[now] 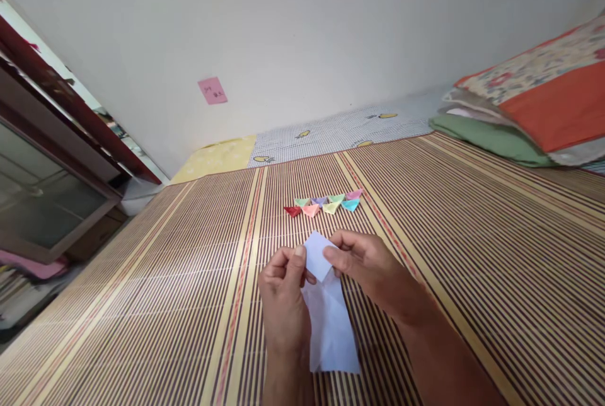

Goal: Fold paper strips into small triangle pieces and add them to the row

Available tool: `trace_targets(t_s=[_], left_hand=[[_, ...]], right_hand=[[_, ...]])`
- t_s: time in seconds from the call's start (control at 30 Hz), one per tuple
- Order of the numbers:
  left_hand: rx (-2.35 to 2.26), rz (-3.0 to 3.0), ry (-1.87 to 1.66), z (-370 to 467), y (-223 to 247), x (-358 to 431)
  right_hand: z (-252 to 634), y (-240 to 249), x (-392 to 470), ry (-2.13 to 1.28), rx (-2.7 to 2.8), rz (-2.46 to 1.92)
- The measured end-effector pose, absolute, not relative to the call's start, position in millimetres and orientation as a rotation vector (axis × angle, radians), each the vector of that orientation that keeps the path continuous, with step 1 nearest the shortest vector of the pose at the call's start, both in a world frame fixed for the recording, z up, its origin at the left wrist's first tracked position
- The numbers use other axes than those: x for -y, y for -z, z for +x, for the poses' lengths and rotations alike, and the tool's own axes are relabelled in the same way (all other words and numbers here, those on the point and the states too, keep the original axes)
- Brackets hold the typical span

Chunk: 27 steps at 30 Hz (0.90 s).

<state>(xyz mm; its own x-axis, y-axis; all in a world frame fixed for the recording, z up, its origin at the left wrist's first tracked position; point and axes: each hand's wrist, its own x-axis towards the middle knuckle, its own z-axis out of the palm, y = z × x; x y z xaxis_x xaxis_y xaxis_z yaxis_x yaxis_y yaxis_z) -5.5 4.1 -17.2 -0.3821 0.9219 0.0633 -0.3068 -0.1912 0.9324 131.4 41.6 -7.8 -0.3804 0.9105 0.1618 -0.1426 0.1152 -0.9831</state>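
Observation:
A small folded white paper (317,257), diamond-shaped, is held up between both hands. My left hand (286,286) pinches its left corner between thumb and fingers. On the right side, my right hand (362,261) grips the same paper, thumb on its face. Below it a longer white paper strip (333,330) extends toward me over the striped mat; whether the two are joined I cannot tell. Beyond the hands lie several small folded paper triangles in two rows, among them a red one (292,211), a blue one (350,205) and a pink one (354,194).
A striped bamboo mat (165,280) covers the surface. Behind it runs a checked cloth (326,135) along the wall, which bears a pink note (212,90). Folded bedding (553,116) is piled at the right. A glass-paned door (42,185) stands at the left.

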Motion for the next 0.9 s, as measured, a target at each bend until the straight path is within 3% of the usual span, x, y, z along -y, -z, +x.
trace_targets(t_s=[0.27,0.9], left_hand=[[-0.959,0.548,-1.716,0,19,-11],[-1.106,0.737,-1.874,-8,27,-12]], right_hand=[[117,2,-32,-1.298,1.450,-0.936],[121,3,-37,-1.081,1.594,-0.949]])
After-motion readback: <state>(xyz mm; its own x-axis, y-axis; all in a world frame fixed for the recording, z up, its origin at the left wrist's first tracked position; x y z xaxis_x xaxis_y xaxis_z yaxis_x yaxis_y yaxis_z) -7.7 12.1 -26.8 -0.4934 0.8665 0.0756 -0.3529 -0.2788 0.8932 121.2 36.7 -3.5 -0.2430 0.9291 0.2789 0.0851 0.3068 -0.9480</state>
